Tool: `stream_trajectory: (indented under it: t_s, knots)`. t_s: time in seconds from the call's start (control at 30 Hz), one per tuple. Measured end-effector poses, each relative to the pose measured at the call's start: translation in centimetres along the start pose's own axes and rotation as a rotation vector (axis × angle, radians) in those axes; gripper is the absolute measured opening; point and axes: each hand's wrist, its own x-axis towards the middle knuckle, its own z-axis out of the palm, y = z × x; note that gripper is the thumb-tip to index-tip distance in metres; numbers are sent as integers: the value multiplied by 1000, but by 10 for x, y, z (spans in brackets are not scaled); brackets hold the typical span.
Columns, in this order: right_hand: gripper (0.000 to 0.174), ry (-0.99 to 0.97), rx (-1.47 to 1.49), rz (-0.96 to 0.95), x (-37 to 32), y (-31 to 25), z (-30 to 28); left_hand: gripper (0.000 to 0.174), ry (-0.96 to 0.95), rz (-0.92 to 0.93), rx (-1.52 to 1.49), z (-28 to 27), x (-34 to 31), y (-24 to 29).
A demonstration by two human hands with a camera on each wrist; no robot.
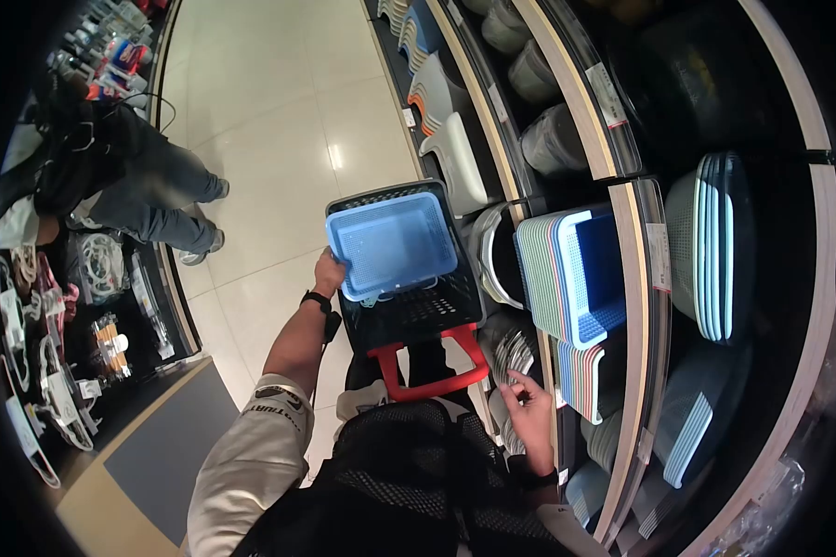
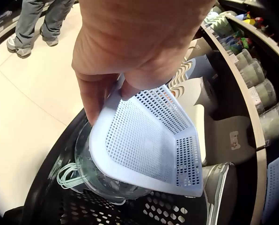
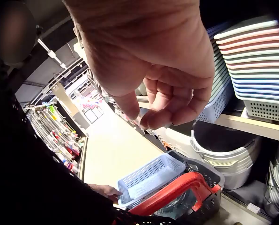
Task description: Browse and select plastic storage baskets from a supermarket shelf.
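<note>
My left hand pinches the near-left rim of a light-blue perforated plastic basket, fingers on the outside and thumb over the edge in the left wrist view. The blue basket is tilted over a black shopping basket with a red handle. Beneath it, a clear rounded item and thin pale-green loops show inside the shopping basket. My right hand hovers beside the shelves with loosely curled fingers and nothing in it.
Shelves on the right hold a stack of coloured baskets, pale buckets and nested basins. A white stool stands just beyond the shopping basket. Another person stands by the left shelves, across the tiled aisle.
</note>
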Motion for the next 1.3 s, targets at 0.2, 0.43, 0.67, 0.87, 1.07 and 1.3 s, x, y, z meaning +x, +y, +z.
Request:
stream_trajectory:
  t_s: [0.2,0.43,0.67,0.87,1.07,1.3]
  knots:
    - [32,22,-13,98,-11,13,0,49,6,30,-21,11,33,-14]
    - [34,30,-12,130,-12,19,2,47,-57,3,-125,29,68,-24]
    - [34,19,-68,70,-11,17,3,77,283,27,109,36,33,0]
    - [33,36,56,43,7,24,-9,69,202,199,43,49,-25,-24]
    - [47,47,489,144,36,6,-32,56,25,104,-88,38,-95,-20]
    - [57,101,1028,397,63,0,-50,35,-237,-11,-426,18,-160,13]
